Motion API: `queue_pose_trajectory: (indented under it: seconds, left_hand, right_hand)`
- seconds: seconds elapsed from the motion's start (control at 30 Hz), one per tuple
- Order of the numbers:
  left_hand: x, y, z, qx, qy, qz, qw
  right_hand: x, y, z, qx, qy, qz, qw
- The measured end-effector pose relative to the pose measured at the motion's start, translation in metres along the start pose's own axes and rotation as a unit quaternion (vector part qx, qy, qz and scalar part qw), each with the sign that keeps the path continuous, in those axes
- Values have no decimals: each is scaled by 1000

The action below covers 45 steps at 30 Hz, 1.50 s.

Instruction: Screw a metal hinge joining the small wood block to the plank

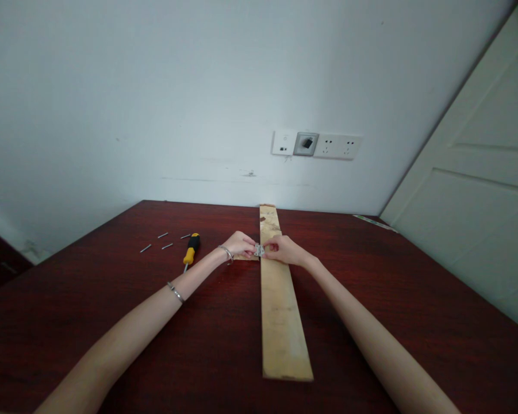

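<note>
A long pale wooden board point(282, 316) lies lengthwise on the dark red table, its far end close to the wall. A shorter wooden piece point(246, 258) meets its left edge, partly hidden under my left hand point(240, 245). Across the joint sits a small silver hinge point(259, 250). The fingers of my left hand are closed on the hinge's left side. From the right, my right hand point(286, 249) rests over the board, its thumb and forefinger pinching the hinge's right side.
Left of my left hand lies a yellow and black screwdriver point(192, 249), its shaft partly behind my forearm. Several screws point(167, 246) are scattered beyond it. The table point(353, 276) meets a white wall with sockets point(337, 146). A white door point(478, 172) stands at the right.
</note>
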<state>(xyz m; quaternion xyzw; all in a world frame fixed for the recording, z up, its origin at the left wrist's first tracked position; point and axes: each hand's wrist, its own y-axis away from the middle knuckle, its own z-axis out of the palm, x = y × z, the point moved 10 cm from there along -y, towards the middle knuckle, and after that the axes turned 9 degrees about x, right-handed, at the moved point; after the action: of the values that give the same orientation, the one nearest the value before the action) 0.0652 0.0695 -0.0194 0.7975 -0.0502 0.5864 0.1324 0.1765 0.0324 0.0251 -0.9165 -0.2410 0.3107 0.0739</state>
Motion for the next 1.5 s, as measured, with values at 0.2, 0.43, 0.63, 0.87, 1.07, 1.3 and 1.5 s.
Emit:
queue_pose_trajectory:
  seconds: [0.2,0.43,0.63,0.87,1.07,1.3,1.5]
  left_hand:
    - [-1,-1,1,-6,1,3,1000]
    - [0,-1,2,-15,0,5,1000]
    - [2,0,5,-39,-6,13,999]
    - [1,1,5,-40,-14,7,999]
    - [5,-5,-11,8,-75,19,997]
    - [42,3,-22,14,-286,229,930]
    - [27,11,-4,-61,-453,243,855]
  right_hand:
    - [0,0,0,-2,-12,6,1000]
    - [-2,0,-1,-1,-17,6,1000]
    - [0,1,-1,1,-24,16,1000]
    - [0,1,-1,5,-17,3,1000]
    - [2,0,0,6,-10,8,1000]
    - [1,1,-1,1,-10,13,1000]
    - [4,0,0,9,-9,15,1000]
